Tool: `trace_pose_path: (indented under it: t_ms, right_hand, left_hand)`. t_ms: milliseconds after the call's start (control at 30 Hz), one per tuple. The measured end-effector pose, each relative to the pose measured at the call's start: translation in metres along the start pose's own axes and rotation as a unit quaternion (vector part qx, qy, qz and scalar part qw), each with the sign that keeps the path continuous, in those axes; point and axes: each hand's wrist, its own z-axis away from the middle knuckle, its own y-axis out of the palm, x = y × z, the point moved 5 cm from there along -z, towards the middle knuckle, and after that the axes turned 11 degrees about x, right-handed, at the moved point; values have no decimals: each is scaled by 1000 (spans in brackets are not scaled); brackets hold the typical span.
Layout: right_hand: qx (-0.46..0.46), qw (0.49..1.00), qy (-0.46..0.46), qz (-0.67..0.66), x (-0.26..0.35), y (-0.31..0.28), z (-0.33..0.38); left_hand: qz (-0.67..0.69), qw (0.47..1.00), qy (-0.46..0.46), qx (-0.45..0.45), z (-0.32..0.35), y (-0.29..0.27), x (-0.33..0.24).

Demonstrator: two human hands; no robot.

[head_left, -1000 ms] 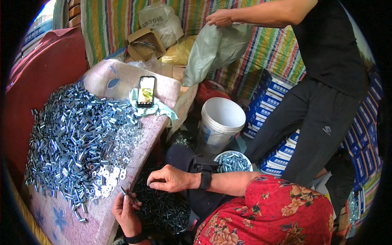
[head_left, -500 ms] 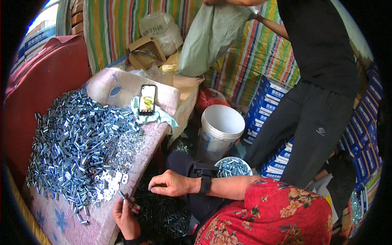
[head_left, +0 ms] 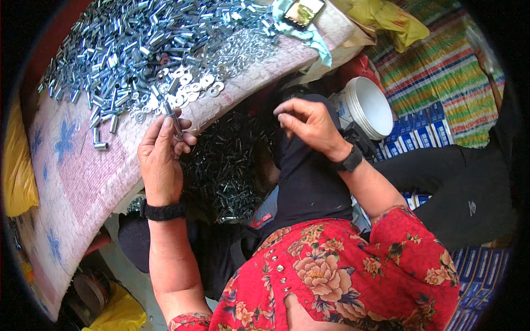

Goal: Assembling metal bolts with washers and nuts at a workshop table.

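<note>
From afar I see the left hand [head_left: 161, 159] clamped on a slim metal piece [head_left: 177, 127], just right of the near washers [head_left: 191, 91]; whether the curled right hand [head_left: 313, 126] is pinched together, I cannot tell. Versus 1 second ago, my view has swung, the phone [head_left: 302, 12] reaching its far edge.

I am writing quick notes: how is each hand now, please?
Left hand: closed, holding a small metal piece.
Right hand: loosely curled, nothing visible in it; whether open or closed cannot be told.
</note>
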Motion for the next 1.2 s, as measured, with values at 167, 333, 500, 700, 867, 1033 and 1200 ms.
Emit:
trace_pose_path:
  t_ms: [167,333,500,700,867,1033,1200]
  right_hand:
    - [-21,978,-99,182,-4,-8,-42]
    - [-23,937,-195,289,6,1,-89]
    - [-30,884,-242,398,-12,6,-126]
    - [-175,906,-134,361,-19,-32,-147]
    - [-5,910,-257,325,8,29,-114]
    - [-58,869,-242,427,-4,30,-149]
    - [-171,960,-66,213,6,-50,-165]
  left_hand:
    - [-21,999,-46,7,9,10,7]
    - [-47,995,-87,26,12,17,16]
    - [-48,994,-98,19,10,17,19]
    - [-32,994,-99,15,6,16,18]
    - [2,995,-103,4,9,13,18]
    - [-15,995,-98,18,9,14,23]
    - [-6,994,-105,4,11,14,22]
